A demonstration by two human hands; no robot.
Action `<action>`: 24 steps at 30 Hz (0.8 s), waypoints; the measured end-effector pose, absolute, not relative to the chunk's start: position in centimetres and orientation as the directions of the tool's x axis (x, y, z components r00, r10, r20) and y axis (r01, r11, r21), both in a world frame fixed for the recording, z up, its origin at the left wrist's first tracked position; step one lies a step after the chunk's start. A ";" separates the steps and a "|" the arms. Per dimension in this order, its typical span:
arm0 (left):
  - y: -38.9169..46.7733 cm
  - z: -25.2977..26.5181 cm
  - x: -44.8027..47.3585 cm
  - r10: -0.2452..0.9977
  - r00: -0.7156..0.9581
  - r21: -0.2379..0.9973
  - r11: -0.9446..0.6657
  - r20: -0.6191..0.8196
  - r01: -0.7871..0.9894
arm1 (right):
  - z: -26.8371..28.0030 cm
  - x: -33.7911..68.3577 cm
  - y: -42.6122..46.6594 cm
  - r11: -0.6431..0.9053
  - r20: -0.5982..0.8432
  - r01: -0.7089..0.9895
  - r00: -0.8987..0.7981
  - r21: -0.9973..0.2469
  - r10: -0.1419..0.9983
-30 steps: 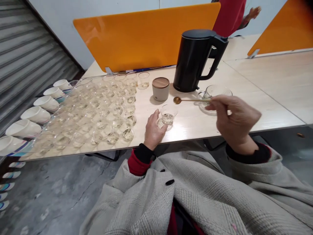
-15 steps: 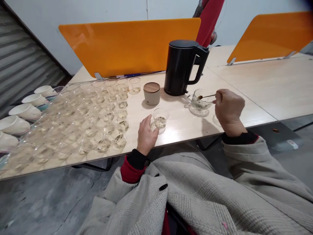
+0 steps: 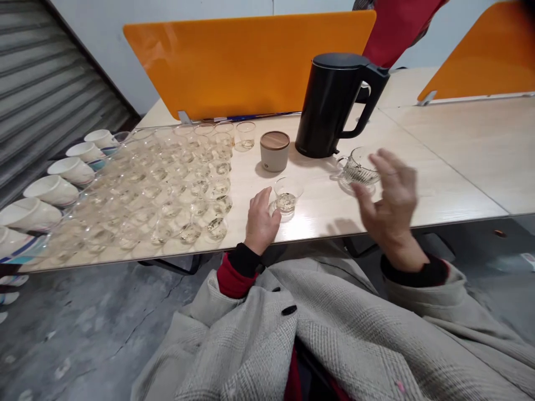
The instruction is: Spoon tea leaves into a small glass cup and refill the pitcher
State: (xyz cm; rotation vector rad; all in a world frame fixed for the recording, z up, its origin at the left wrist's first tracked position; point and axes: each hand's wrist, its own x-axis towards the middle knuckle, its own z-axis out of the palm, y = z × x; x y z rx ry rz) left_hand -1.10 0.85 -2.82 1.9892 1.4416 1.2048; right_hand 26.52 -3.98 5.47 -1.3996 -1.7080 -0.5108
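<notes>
Rests left hand point(image 3: 259, 223), curved but ungripping, beside lone clear cup point(image 3: 287, 201), presumably for steadying, and holds right hand point(image 3: 392, 203), spread, empty, near glass teacup point(image 3: 356, 168), seemingly set within reach

The blurred right hand point(image 3: 389, 203) partly hides the ribbed clear-glass cup point(image 3: 359, 171); far right, the flat orange panel point(image 3: 480, 58) is cropped; dark flecks point(image 3: 286, 201) in the smooth clear tumbler point(image 3: 288, 195) are indistinct.

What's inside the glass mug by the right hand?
Inside the glass mug: something dark, too unclear to name. The right hand covers part of its right edge; what's behind the hand can't be seen.
</notes>
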 end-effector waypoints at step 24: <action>-0.8 -1.5 0.1 0.951 0.285 0.217 -0.305 0.121 0.927 | -1.4 21.9 1.2 0.394 0.057 0.907 -0.390 -0.151 0.919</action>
